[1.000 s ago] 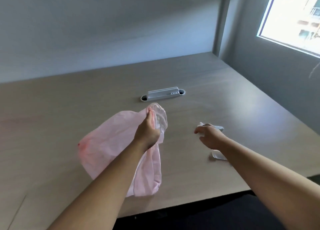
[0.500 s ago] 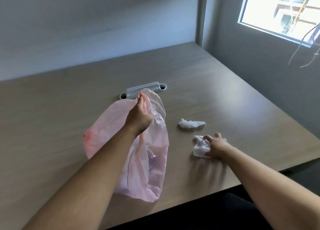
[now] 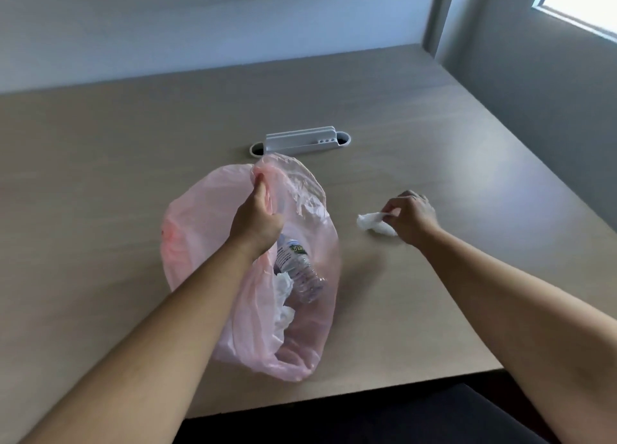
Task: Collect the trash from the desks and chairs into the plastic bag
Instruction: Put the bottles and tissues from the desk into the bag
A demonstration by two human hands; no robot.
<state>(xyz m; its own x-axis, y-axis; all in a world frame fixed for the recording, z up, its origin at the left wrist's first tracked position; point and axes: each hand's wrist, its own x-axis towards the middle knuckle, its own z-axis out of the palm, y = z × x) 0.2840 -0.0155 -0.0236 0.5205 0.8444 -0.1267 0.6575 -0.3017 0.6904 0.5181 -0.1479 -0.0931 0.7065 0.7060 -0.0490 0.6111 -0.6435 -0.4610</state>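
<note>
**Bag open, tissue pinched**

My left hand (image 3: pixel 257 219) is gripping the pink bag (image 3: pixel 200 216) by its rim, holding its mouth open over the desk (image 3: pixel 100 176). My right hand (image 3: pixel 412 216), apart, is pinching a tissue (image 3: pixel 374 224) just right of the bag (lifted or not, I cannot tell). A bottle (image 3: pixel 297 270) and paper (image 3: pixel 283 296) are lying inside.

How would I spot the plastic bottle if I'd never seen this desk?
On the wooden desk sits a pink plastic bag, its mouth held open by the left hand. Inside, beside white tissues, is the bottle: clear, ribbed, labelled.
</note>
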